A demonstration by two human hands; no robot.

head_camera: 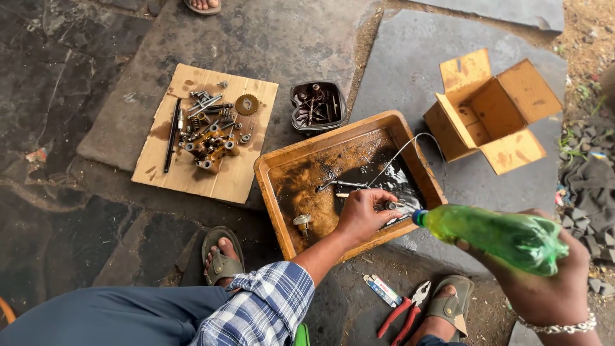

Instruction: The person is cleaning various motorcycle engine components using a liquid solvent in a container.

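Green plastic squeeze bottle (496,236), light and soft-walled, likely slick with oil, best held round its belly, lies tipped in the right hand (544,282), grip clamped on it. Below its nozzle sits the orange rectangular metal tray (275,173); there the left hand (362,214) pinches a small grey metal part (392,205).

Rust-orange tray (277,192) amid greys and browns.
Green bottle (496,236) with blue nozzle just right of it; blue-white plaid sleeve (266,307) below; red-handled pliers (403,314) below too.
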